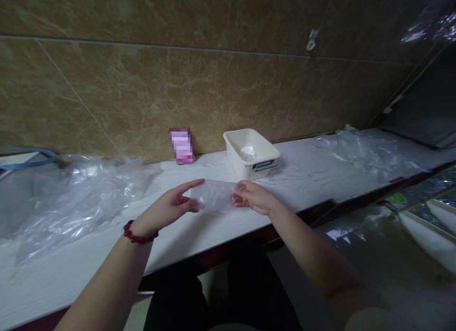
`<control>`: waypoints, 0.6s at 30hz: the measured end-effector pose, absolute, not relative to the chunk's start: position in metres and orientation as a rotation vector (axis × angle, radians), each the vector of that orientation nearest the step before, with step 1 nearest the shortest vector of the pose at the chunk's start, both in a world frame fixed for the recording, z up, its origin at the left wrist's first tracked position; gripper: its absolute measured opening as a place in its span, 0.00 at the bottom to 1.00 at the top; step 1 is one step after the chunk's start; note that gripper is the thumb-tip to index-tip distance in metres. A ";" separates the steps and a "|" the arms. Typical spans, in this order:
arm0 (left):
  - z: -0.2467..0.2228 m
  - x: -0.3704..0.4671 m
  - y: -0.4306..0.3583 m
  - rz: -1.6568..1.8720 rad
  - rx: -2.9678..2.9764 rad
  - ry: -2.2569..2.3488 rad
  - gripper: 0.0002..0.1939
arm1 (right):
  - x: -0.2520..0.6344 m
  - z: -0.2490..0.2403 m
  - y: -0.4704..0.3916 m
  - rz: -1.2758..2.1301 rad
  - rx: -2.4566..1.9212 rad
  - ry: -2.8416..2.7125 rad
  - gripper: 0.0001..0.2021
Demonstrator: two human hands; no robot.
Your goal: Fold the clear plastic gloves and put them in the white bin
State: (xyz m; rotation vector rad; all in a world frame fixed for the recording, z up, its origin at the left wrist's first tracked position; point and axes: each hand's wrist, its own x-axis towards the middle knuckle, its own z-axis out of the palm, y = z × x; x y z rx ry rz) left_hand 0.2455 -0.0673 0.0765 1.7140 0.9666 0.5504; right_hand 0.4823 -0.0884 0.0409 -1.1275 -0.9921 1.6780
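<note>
my right hand (254,196) is pinching the clear plastic (215,195); left hand (173,205) spread at its other end, can't tell if gripping; long axis runs hand-to-hand; right's nearer the white tub (235,161)

The head camera faces the hands (252,197) below.

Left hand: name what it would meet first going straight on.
The left hand would first meet the clear bag it touches; beyond, perhaps the right hand or white box, depth unclear.
</note>
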 end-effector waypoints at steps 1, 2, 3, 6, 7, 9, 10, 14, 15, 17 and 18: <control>0.075 0.249 -0.066 0.566 1.755 0.962 0.31 | 0.485 0.043 -0.088 1.651 -1.146 -1.006 0.07; 0.074 0.252 -0.065 0.596 1.800 0.961 0.30 | 0.489 0.046 -0.087 1.620 -1.161 -1.029 0.06; 0.073 0.256 -0.063 0.641 1.839 0.961 0.29 | 0.492 0.050 -0.087 1.588 -1.174 -1.054 0.06; 0.075 0.272 -0.053 0.785 1.877 0.963 0.25 | 0.506 0.066 -0.081 1.479 -1.218 -1.131 0.06; 0.077 0.278 -0.049 0.818 1.870 0.956 0.24 | 0.511 0.074 -0.077 1.434 -1.243 -1.156 0.06; 0.082 0.292 -0.038 0.876 1.848 0.916 0.24 | 0.523 0.092 -0.066 1.323 -1.297 -1.210 0.05; 0.085 0.300 -0.032 0.904 1.837 0.881 0.23 | 0.529 0.102 -0.060 1.274 -1.323 -1.241 0.05; 0.096 0.330 -0.005 1.015 1.741 0.680 0.24 | 0.557 0.141 -0.031 1.105 -1.451 -1.346 0.05; 0.098 0.338 0.001 1.030 1.702 0.632 0.25 | 0.564 0.149 -0.024 1.075 -1.465 -1.373 0.05; 0.101 0.354 0.014 1.042 1.615 0.572 0.28 | 0.580 0.162 -0.011 1.016 -1.483 -1.415 0.06; 0.101 0.361 0.020 1.043 1.574 0.561 0.30 | 0.588 0.167 -0.005 0.982 -1.495 -1.428 0.06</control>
